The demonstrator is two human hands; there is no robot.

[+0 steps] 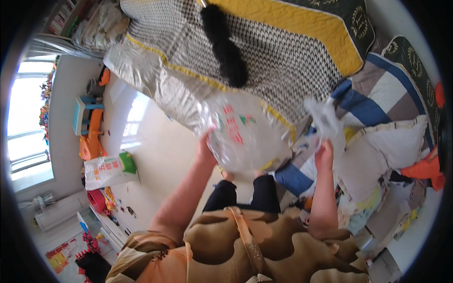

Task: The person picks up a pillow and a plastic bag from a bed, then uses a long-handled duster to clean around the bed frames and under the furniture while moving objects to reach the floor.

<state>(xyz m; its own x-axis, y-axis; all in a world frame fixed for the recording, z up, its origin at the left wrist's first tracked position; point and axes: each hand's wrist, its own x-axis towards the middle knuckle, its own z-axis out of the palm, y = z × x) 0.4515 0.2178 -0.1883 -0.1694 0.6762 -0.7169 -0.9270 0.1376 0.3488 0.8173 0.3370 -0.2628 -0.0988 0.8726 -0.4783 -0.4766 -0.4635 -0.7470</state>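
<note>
A clear plastic bag with red and green print hangs puffed out in front of my legs. My left hand grips its left edge. Higher than my knees on the right, my right hand pinches a crumpled strip of thin translucent plastic. Motion blur hides whether that strip belongs to the same bag. Just beyond the bag lies a long black fluffy duster, its thin metal handle running off the top of the view. The duster rests on a houndstooth cover with yellow borders.
Shiny plastic sheeting hangs along the cover's near side. A patchwork quilt and pale cushions are heaped at right. On the floor at left stand a white printed sack, an orange plastic toy and a blue small table.
</note>
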